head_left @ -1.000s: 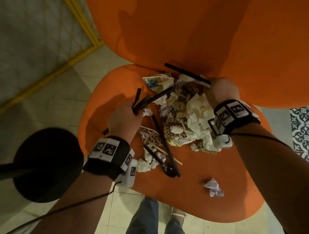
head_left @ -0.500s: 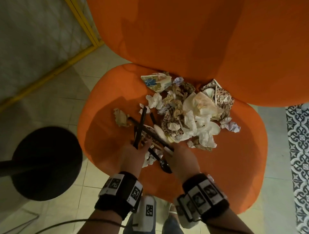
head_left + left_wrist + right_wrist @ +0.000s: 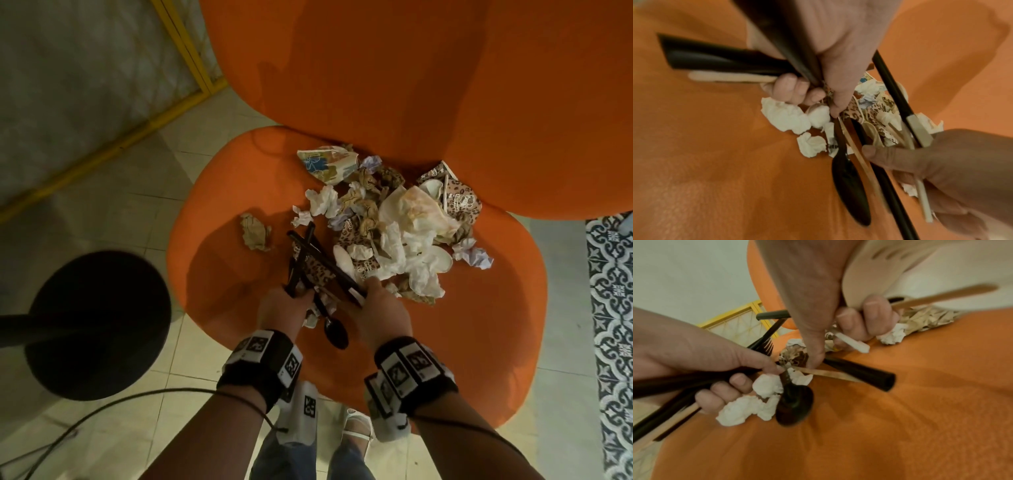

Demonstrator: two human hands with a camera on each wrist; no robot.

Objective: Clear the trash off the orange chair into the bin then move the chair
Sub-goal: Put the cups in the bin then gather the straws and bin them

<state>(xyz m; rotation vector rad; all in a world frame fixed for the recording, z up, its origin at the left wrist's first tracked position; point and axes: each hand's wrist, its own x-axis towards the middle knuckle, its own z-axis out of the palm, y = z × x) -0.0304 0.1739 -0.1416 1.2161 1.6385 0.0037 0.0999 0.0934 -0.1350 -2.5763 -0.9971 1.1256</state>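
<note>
Left hand (image 3: pixel 283 307) gripping black straws (image 3: pixel 301 260), right hand (image 3: pixel 378 317) pinching black stick (image 3: pixel 892 91), orange chair (image 3: pixel 462 308)

One orange chair (image 3: pixel 428 102), two hands, one black spoon (image 3: pixel 334 329) — one black fork (image 3: pixel 766 344).

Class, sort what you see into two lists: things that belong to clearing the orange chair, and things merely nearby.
Belongs to the job:
orange chair
black straws
black spoon
crumpled tissues
floral paper cup
left hand
right hand

Just nearby:
black round stool
yellow frame
patterned floor tiles
</note>
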